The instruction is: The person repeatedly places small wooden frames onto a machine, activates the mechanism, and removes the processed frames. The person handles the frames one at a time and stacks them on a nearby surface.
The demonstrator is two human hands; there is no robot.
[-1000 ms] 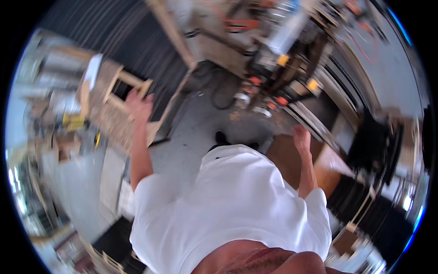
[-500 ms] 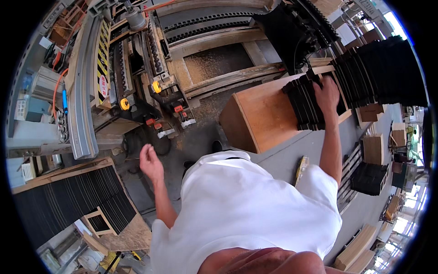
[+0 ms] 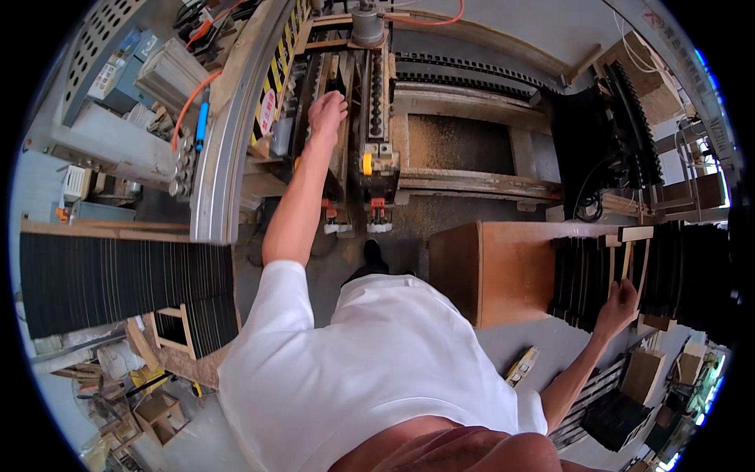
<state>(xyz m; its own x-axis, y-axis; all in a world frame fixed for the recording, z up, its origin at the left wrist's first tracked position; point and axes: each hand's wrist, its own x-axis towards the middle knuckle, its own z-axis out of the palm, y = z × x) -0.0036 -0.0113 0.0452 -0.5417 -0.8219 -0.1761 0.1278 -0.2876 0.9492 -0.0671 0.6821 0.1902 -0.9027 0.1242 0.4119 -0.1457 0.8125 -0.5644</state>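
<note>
Stretched far forward, my left hand [image 3: 328, 114] is over the rails of a woodworking machine [image 3: 376, 98]. Its fingers are bent together, and whatever may be in them is hidden. On the right, my right hand [image 3: 619, 305] pinches the near part of a light wooden frame [image 3: 628, 263], which stands tilted at a stack of black-faced panels [image 3: 580, 283]. That stack rests on an orange-brown wooden box [image 3: 515, 271]. A second row of black panels [image 3: 684, 271] lies just beyond the frame on the right.
At my left stands a long row of black panels [image 3: 126, 279] with a small wooden frame [image 3: 173, 330] beside it. A metal beam [image 3: 216, 189] runs along the machine's left side. Sawdust [image 3: 448, 145] covers the machine bed. A yellow object [image 3: 522, 366] lies on the floor.
My left hand has gone from beside my body forward to the machine rails. My right hand has shifted to the near side of the stack, with a frame raised there. The view has turned.
</note>
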